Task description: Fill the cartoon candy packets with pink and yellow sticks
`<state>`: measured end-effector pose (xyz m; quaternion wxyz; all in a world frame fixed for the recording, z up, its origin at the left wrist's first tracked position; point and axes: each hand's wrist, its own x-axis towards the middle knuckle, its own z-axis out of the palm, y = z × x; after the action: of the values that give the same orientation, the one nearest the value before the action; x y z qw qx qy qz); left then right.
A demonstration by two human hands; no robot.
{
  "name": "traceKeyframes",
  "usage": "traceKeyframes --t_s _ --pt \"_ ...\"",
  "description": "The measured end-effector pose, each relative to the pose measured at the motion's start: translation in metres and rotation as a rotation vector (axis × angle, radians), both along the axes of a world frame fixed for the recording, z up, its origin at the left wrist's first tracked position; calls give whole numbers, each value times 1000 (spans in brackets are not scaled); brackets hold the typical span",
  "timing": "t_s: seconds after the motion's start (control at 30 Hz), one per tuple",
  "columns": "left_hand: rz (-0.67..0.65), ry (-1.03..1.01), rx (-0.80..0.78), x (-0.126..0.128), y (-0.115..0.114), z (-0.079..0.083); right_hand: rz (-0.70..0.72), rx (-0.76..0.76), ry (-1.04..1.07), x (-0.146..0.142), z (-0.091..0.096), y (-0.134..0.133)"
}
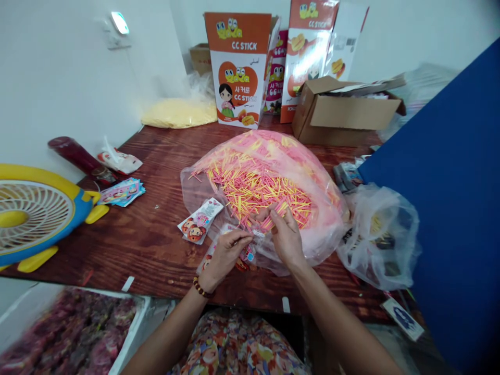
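Right hand [288, 237] closed on a small bunch of pink and yellow sticks [267, 224], over the near edge of the open clear bag [326, 244]. Bunch's long axis slants — lower end left and nearer the wearer, toward the left hand [225, 255]. Left thumb and finger pinched together; what lies between, can't tell. Printed packet [247, 254] beneath — partly covered by that hand.

Right grip [288, 235] holds pink and yellow sticks [267, 224] over an open bag [317, 240]
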<state>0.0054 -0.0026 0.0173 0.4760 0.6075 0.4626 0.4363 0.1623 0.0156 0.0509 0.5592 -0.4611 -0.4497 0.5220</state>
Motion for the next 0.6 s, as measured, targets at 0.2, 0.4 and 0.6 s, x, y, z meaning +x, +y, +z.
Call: traceKeyframes --t_s 0.2,0.4,0.6 --pt "21 -101 -49 4 5 2 98 49 -58 2 5 -4" --pt "22 -170 -97 7 13 -1 148 112 -171 12 17 1" --pt "49 -302 -95 13 21 -1 321 187 -390 30 27 7"
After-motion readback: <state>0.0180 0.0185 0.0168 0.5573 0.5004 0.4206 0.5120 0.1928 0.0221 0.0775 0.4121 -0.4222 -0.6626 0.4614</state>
